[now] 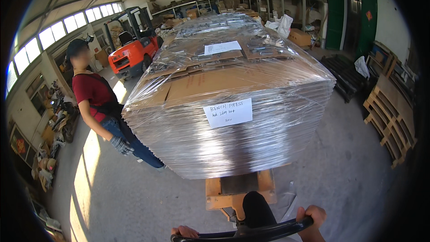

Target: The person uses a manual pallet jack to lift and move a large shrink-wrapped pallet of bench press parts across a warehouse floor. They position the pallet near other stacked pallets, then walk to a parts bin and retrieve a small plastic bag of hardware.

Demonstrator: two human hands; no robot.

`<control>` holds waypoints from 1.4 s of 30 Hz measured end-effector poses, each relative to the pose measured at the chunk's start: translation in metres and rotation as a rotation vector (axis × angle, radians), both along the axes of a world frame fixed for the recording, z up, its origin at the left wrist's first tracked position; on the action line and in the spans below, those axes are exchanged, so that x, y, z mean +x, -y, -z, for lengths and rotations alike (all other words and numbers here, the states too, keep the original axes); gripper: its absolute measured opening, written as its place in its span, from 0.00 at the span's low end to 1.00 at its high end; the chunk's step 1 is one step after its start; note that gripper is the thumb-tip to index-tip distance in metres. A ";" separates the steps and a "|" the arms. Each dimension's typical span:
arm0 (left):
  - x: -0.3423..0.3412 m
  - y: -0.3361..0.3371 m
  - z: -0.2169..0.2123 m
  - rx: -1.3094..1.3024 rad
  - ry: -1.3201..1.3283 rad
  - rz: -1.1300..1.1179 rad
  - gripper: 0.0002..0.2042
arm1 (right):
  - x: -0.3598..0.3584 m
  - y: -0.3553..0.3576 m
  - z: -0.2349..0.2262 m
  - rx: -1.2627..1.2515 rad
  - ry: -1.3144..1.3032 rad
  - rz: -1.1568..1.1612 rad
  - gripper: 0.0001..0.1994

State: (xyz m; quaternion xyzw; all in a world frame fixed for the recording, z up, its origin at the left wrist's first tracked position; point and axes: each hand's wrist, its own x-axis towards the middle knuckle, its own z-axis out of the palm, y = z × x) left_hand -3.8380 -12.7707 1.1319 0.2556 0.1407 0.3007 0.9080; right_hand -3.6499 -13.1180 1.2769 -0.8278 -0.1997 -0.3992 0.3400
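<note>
Hands grip the black looped handle [251,233] of an orange pallet jack [239,190]: the left hand [184,231] curls over its left end, the right hand [313,218] over its right end. The tall stack of flat brown cardboard wrapped in clear plastic film [228,94] already sits on the jack's forks, wrapped and labelled with white paper sheets [227,112]. By my judgement, loading is done and moving it across the concrete floor [349,170] remains. A person in a red shirt [96,96] stands at the stack's left edge; an orange forklift [134,47] waits behind.

Warehouse; orange forklift [134,51], stacked wooden pallets [390,116], shelving [251,0], shrink-wrapped load [228,94]
</note>
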 end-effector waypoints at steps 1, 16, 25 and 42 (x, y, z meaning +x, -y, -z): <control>-0.001 -0.003 0.004 -0.039 0.057 0.053 0.26 | 0.001 0.001 -0.001 0.016 -0.025 -0.030 0.17; -0.012 -0.013 0.029 0.107 0.260 0.215 0.27 | -0.020 0.015 0.023 -0.002 -0.054 -0.030 0.16; -0.020 -0.019 0.058 0.164 0.269 0.279 0.26 | -0.029 0.024 0.033 0.015 -0.113 -0.050 0.16; 0.066 0.025 -0.098 0.856 -0.729 -0.523 0.21 | -0.002 0.019 -0.031 -0.042 -0.361 -0.395 0.15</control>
